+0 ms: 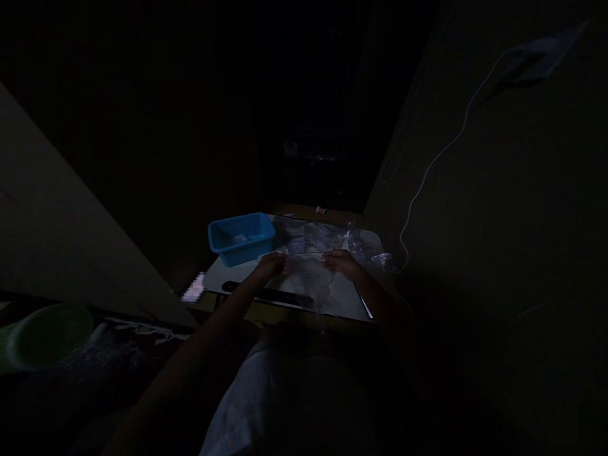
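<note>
Clear plastic film (306,285) lies spread on a white board (346,304).
Left hand (270,266) and right hand (341,263) sit at its edge, grip unclear; crumpled plastic (313,235) remains beyond, by a blue plastic basin (241,237).

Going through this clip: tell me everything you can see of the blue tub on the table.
The blue tub is a shallow rectangular container of what looks like glossy plastic, with a raised rim and tapering sides. It stands upright and open at the far left of the pale tabletop, with something pale lying inside, too dim to identify. Clear plastic film lies beside it; the left hand is near its front corner.
</note>
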Demonstrator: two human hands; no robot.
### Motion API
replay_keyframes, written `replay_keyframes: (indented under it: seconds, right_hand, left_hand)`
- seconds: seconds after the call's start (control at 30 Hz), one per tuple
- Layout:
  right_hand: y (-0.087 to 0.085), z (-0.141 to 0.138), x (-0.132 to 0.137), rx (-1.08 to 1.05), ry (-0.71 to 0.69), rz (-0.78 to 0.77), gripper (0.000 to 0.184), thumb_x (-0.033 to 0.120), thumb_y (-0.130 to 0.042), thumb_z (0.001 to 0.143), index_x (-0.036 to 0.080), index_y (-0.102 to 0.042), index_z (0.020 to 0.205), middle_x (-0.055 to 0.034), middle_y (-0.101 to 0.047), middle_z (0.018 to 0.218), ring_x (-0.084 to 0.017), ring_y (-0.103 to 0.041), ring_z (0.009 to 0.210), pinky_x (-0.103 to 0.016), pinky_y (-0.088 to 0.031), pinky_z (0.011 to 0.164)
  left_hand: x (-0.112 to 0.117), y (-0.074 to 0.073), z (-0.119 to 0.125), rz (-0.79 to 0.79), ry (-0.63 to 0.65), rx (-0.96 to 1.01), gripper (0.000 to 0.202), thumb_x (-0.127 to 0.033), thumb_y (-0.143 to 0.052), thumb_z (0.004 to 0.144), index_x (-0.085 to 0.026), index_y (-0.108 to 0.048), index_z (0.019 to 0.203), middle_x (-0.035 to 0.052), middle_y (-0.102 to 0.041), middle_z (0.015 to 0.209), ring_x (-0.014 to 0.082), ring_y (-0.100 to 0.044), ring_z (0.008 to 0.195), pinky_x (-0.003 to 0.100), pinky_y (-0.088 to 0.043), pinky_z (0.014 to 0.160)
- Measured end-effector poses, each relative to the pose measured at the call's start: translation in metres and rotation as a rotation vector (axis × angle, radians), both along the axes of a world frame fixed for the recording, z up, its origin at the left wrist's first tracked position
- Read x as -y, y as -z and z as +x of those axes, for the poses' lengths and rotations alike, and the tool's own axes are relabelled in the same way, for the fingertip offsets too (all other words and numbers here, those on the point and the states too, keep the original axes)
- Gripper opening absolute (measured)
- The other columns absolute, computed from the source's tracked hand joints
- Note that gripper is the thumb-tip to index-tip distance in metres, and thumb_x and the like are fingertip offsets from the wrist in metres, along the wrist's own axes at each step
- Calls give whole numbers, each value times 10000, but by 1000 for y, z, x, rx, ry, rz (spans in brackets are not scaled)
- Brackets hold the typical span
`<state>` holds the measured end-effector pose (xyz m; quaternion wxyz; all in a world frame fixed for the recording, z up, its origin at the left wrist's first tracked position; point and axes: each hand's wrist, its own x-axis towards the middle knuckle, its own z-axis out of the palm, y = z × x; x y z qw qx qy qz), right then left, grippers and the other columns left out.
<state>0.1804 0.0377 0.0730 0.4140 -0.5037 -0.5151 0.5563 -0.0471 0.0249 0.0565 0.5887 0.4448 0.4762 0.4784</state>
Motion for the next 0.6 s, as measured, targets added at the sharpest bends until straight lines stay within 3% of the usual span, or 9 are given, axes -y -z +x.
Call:
replay_keyframes:
  seconds: [0.27, 0.43, 0.6]
  right_hand:
    - [10, -17, 0, 75, 69, 167, 248, 400, -587, 595, 173, -524, 517, 53, -482, 444, -63, -445, 430, -187, -342, 450]
    - [7, -21, -3, 147, 83, 225, 245, 404, -572, 584, 179, -539, 492, 53, -468, 427, -81, -437, 445, -204, -326, 458]
    - [8, -17, -5, 180, 53, 199, 192, 339, -668, 500, 171, -578, 524, 31, -565, 523, -120, -532, 574, -225, -387, 545]
  left_hand:
    - [0, 9, 8, 19, -159, -91, 109, -243, -576, 648, -138, -549, 650, -37, -548, 514, 64, -483, 421, 192, -378, 455]
    - [4, 9, 2, -27, -134, -153, 37, -145, -601, 586, -115, -579, 582, -32, -539, 469, 61, -457, 385, 199, -369, 445]
    - [7, 7, -3, -86, -59, -119, 82, -162, -576, 632, -131, -524, 687, -7, -582, 567, 91, -534, 407, 198, -392, 405]
